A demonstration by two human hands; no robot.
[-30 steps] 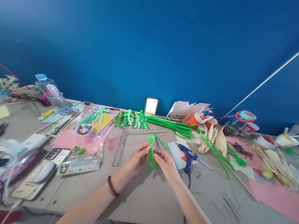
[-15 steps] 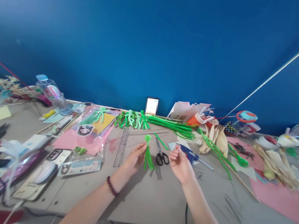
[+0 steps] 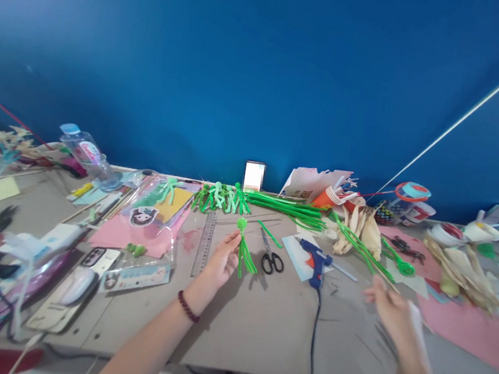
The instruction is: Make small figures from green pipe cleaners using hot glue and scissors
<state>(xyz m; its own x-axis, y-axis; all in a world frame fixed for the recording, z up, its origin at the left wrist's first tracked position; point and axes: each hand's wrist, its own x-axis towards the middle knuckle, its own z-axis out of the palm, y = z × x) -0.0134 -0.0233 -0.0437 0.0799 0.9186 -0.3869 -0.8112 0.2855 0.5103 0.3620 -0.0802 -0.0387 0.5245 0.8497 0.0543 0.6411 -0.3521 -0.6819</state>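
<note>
My left hand [image 3: 224,260] pinches a green pipe-cleaner figure [image 3: 247,257] near its top. The figure has a round coiled head, and several strands hang from it. To its right lie black-handled scissors [image 3: 272,262] and a short green pipe cleaner [image 3: 269,234]. My right hand [image 3: 389,310] is over the right part of the table, fingers loosely apart and slightly blurred, with nothing visible in them. Thin wires [image 3: 388,340] lie close under it, partly covered by the hand. Long green pipe cleaners [image 3: 362,254] lie just beyond it.
A blue glue gun [image 3: 319,260] rests on paper, its cord [image 3: 316,331] running over the front edge. At the back are finished green figures [image 3: 223,199], a pipe-cleaner bundle [image 3: 287,209] and an upright phone [image 3: 253,176]. A ruler [image 3: 205,245] and a plastic bag [image 3: 148,217] lie left.
My right hand has swung right, away from the glue gun to near the thin wires, uncovering the gun. My left hand has shifted slightly left with the pipe-cleaner figure still held.
</note>
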